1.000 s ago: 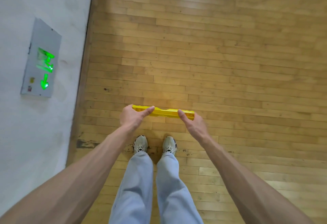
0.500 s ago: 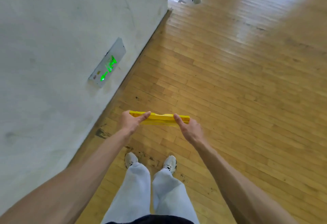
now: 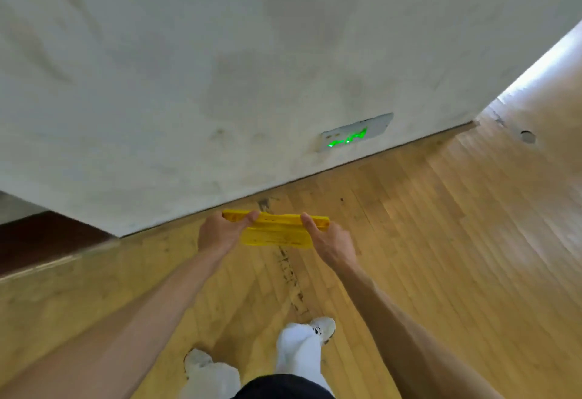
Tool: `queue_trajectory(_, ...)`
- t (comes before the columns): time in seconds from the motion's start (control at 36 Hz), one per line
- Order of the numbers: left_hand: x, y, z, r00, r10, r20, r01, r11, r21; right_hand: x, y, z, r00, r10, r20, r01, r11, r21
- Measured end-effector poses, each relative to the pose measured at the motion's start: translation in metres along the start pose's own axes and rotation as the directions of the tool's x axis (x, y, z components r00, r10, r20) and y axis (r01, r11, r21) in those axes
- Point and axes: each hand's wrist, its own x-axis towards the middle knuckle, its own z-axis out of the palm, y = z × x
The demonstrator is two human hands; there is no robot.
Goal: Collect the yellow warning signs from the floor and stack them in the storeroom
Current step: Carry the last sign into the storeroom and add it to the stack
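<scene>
Counts: 1 yellow warning sign (image 3: 275, 235), folded flat, poss more than one panel pressed together, can't tell. 2 hands on it: left hand (image 3: 220, 235) at one end, right hand (image 3: 330, 241) at the other. 2 bare forearms, 2 legs in pale trousers, 2 light shoes. 1 wall plate w/ green lit marks (image 3: 356, 132). 1 small round floor fitting (image 3: 527, 136) far right
</scene>
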Motion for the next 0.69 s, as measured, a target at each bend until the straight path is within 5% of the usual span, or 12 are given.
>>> queue_trajectory(0.36,-0.001,-0.194,-0.259,0.946,-0.22,-0.24,0.15,0.949,-0.277,-0.097,-0.205,0.225,0.943,-0.257,0.212,0.296,0.938,-0.183)
queue_trajectory(0.69,-0.03,-0.342,-0.414,0.764,-0.446,-0.466,0.279,0.88,-0.384,-0.175,-0.331,0.41,0.801,-0.389,0.455,0.523,0.824,-0.217)
